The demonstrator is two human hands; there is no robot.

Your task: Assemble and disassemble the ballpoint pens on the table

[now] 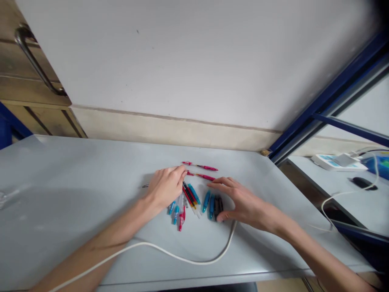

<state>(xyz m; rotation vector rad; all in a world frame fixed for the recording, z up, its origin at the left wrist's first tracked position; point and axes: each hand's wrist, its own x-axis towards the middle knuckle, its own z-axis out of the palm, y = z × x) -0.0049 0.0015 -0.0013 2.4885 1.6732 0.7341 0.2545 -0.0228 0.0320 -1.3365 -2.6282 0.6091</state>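
A pink pen (206,177) lies on the grey table, and its left end is between the closed fingertips of my left hand (168,182). My right hand (240,198) is open, with its fingertips close to the pen's right end and its thumb over the black pen barrels (216,207). Just left of those barrels are blue barrels (206,201). Between my hands lie several ink refills (189,196), another blue barrel (194,194), and clear pen parts with blue ends (176,215) and a red end (181,221). Beyond them rests a second pink pen (200,166).
A white cable (182,259) loops across the table's front (146,275). The wall (182,125) runs along the back, and a blue metal frame (322,101) stands at the right. Past it are a black mouse (363,183) and a white device (326,162).
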